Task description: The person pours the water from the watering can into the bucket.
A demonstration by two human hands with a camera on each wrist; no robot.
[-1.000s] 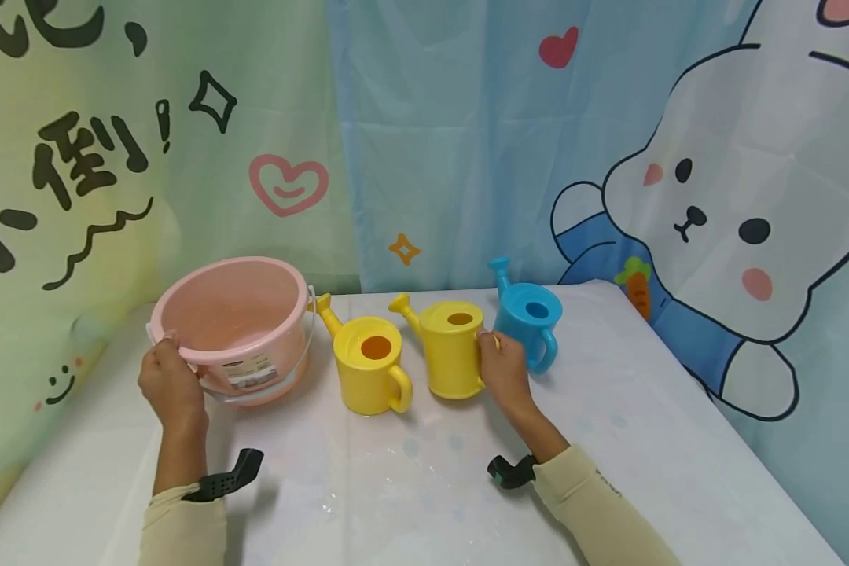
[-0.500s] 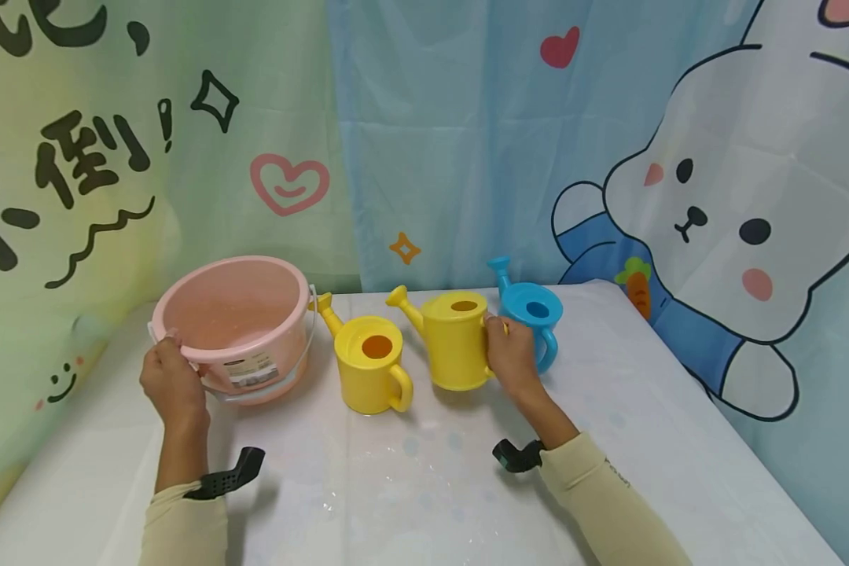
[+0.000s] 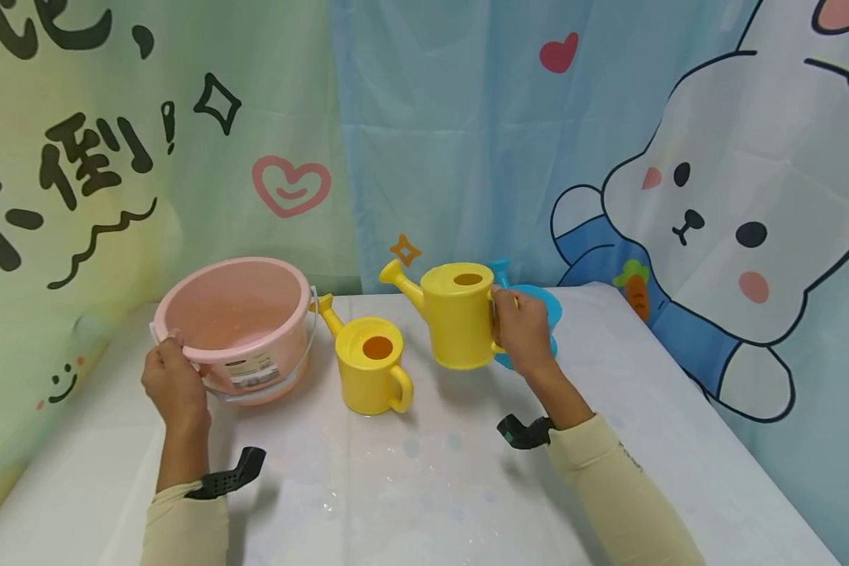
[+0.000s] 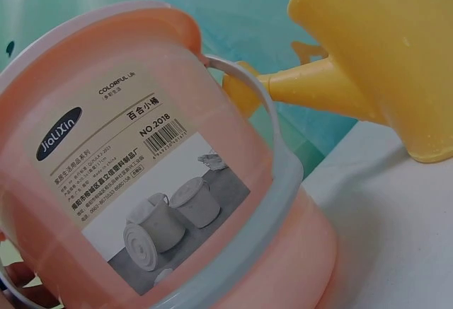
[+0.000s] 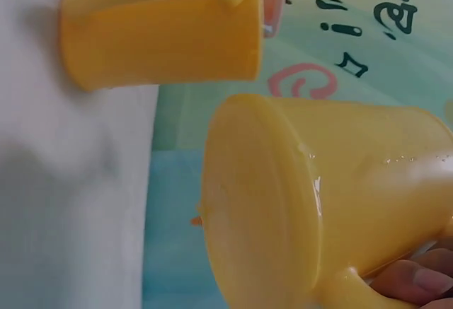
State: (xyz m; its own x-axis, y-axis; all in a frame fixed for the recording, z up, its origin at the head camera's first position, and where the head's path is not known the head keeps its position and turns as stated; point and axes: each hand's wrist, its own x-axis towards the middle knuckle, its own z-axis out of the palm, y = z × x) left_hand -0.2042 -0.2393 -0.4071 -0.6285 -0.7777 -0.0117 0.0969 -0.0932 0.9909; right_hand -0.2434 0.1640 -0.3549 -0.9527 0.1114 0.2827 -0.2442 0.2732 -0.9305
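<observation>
Evidently the printed curtain was the largest thing, hanging behind the bucket, and the white table came next, spreading beneath the bucket and out to its right. The bucket was pink, with its mouth facing up. Its bail hung down across the near side.

Two yellow cans followed. The held can was well to the bucket's right, nearly upright, and its base was clear of the table. The standing can rested on the table just to the bucket's right, its spout close to the bucket's side. Farthest right of the bucket was the blue can, partly hidden behind the right hand.

That hand was closed, with its fingers curled through the held can's handle. The left hand pinched the bucket's rim at its near left, the thumb over the edge. Smallest was the printed label on the bucket's near side.

One relation seemed to count most: from the right hand, the held can's long line, handle to spout, ran leftward and a little upward to the bucket's side, with the standing can between. The left hand was much the nearer to the bucket; only the right was near the held can. Whether the held can had water in it could not be told.
</observation>
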